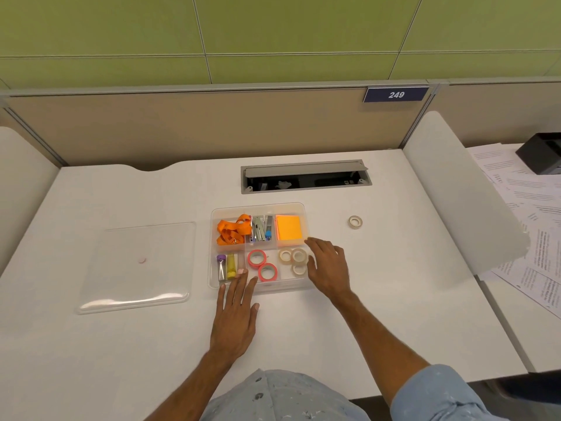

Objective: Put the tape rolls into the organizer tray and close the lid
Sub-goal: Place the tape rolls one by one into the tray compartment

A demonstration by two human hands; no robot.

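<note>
A clear organizer tray (258, 206) sits mid-desk. Its front middle compartment holds two pink tape rolls (263, 265). The front right compartment holds three clear tape rolls (293, 260). One more clear tape roll (355, 221) lies on the desk, to the right of the tray. The clear lid (136, 267) lies flat to the tray's left. My left hand (236, 311) rests flat with its fingertips on the tray's front edge, holding nothing. My right hand (328, 265) hovers at the tray's right side, fingers apart and empty.
The tray's other compartments hold an orange lanyard (232, 229), staplers (260, 228), orange sticky notes (288, 227) and small tubes (226, 266). An open cable hatch (305, 177) lies behind the tray. White dividers flank the desk; printed papers (528, 208) cover the neighbouring desk.
</note>
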